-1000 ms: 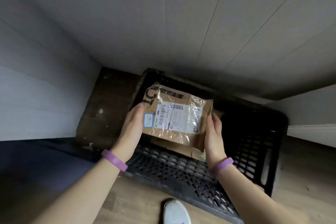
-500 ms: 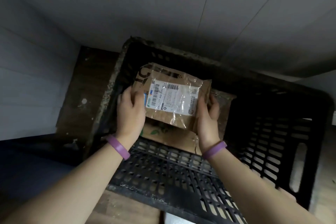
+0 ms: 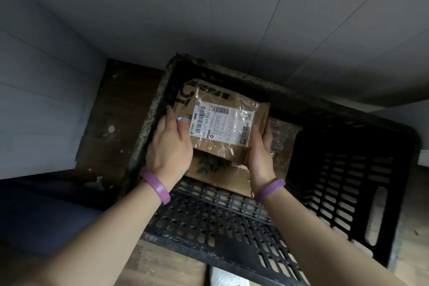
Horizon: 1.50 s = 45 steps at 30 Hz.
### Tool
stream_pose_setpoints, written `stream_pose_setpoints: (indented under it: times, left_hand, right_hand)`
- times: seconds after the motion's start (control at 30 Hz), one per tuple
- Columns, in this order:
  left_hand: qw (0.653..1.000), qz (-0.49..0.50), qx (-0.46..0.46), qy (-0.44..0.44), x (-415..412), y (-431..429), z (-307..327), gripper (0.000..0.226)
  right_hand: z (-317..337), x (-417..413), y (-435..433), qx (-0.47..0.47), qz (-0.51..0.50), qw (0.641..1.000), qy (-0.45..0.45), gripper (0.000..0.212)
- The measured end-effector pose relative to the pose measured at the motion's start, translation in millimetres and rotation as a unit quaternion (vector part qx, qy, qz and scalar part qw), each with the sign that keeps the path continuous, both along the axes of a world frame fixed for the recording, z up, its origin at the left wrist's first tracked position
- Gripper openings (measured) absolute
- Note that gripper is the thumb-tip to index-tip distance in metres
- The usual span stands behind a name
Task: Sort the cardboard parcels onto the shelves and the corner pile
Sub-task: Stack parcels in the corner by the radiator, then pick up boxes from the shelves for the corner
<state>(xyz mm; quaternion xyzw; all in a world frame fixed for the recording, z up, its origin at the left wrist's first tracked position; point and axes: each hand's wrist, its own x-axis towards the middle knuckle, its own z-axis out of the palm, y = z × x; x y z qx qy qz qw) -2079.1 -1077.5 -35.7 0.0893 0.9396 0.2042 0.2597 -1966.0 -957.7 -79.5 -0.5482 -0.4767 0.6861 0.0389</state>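
A small cardboard parcel (image 3: 222, 123) with a white shipping label and clear tape sits between both my hands, inside a black plastic crate (image 3: 232, 218). My left hand (image 3: 169, 146) grips its left edge, thumb on top by a blue sticker. My right hand (image 3: 261, 153) grips its right edge, fingers curled round the side. Beneath it lies a second cardboard parcel (image 3: 216, 169) with a green leaf print, mostly hidden. Both wrists wear purple bands.
The crate stands in a corner against grey panelled walls (image 3: 209, 18). A dark brown board (image 3: 116, 123) lies left of the crate. Wooden floor (image 3: 162, 269) and a white shoe (image 3: 226, 277) show at the bottom. The crate's right half (image 3: 336, 158) is dark.
The view has closed in on the crate. Both hands have carried the parcel lower and deeper into it, over the leaf-print parcel.
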Motion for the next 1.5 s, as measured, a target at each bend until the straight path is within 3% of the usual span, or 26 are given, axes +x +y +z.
stream_pose_setpoints:
  times: [0.13, 0.33, 0.47, 0.67, 0.8, 0.87, 0.97, 1.13, 1.27, 1.5]
  left_hand:
    - [0.997, -0.018, -0.072, -0.021, 5, 9, 7, 0.065]
    - [0.989, 0.053, 0.056, -0.127, 5, 16, 16, 0.061]
    - [0.989, 0.048, 0.080, -0.115, 3, 3, 22, 0.055]
    - [0.986, 0.053, 0.108, -0.114, 11, -14, 29, 0.052]
    - [0.960, 0.116, 0.161, -0.196, 16, -11, 62, 0.049]
    - [0.947, 0.152, 0.166, -0.229, 16, -7, 90, 0.048]
    - [0.939, 0.175, 0.167, -0.246, 13, -1, 141, 0.029]
    - [0.925, 0.211, 0.192, -0.250, 5, -5, 245, 0.024]
    - [0.937, 0.188, 0.199, -0.217, -3, -10, 346, 0.041]
    - [0.940, 0.157, 0.280, -0.112, 3, -45, 542, 0.036]
  right_hand:
    - [11, 6, 8, -0.026, 0.045, 0.998, -0.023, 0.068]
    - [27, -1, 22, -0.121, 0.064, 0.990, -0.035, 0.067]
    - [27, -8, 12, -0.159, 0.013, 0.987, -0.002, 0.071]
    - [41, -6, 10, -0.085, 0.034, 0.994, -0.060, 0.074]
    - [83, -9, 10, -0.023, 0.078, 0.995, -0.057, 0.065]
    - [112, -13, 10, -0.009, 0.092, 0.994, -0.055, 0.066]
    - [165, -22, 12, -0.007, 0.116, 0.992, -0.057, 0.064]
    - [274, -35, 6, 0.025, 0.164, 0.986, -0.036, 0.060]
    - [372, -41, -3, 0.062, 0.193, 0.979, -0.024, 0.055]
    - [549, -37, -40, 0.130, 0.257, 0.957, 0.035, 0.048]
